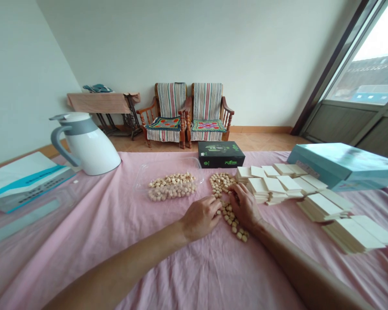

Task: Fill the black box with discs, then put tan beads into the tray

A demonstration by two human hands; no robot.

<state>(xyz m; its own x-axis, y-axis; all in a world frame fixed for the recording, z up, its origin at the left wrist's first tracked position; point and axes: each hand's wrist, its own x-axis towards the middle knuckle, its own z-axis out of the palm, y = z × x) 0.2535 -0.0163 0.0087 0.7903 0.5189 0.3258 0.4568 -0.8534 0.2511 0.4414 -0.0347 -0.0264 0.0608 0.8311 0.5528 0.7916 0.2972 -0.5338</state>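
Observation:
Small rounded tan wooden pieces [222, 184] lie loose on the pink cloth in a long, uneven group. My left hand [200, 218] reaches to the left side of this group, fingers curled, with one piece showing at the fingertips. On the right side, my right hand [245, 207] rests against the pieces. Its fingers are bent inward and closed, and what lies under them is hidden. More such pieces fill part of a clear plastic tray [142, 175] left of my hands. Stacks of pale rectangular wooden blocks [273, 184] stand just beyond my right hand.
A black box [221, 154] sits behind the loose pieces. To the right is a light blue box [345, 165]. A white and grey jug [92, 148] and a white-blue package [26, 183] stand on the left. Two wooden armchairs [171, 112] are against the wall.

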